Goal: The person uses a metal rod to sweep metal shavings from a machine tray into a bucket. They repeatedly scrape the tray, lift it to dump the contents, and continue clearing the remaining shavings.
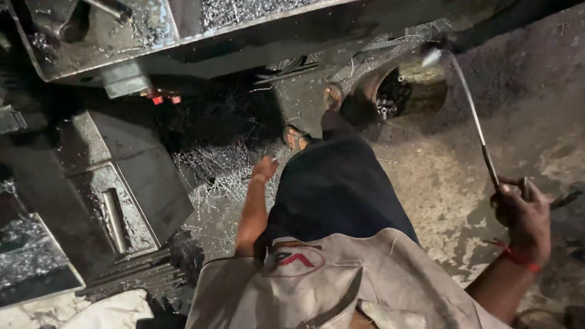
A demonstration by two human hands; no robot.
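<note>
Right hand: clenched around a long metal rod, tip raised towards the round hole.
Left hand: hangs loose, holding nothing, probably for balance, above metal shavings.

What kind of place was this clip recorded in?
Most likely a metalworking or machine shop. A heavy steel machine bed stands at the left, shiny metal shavings litter the grimy floor, and the right hand grips a long thin metal rod. The left hand hangs free near the shavings.

the far tip of the thin rod blurs into a pale smear, the dark hole hides its contents, the machine is cut off at the top edge, and the left hand is too small to read its fingers
</note>
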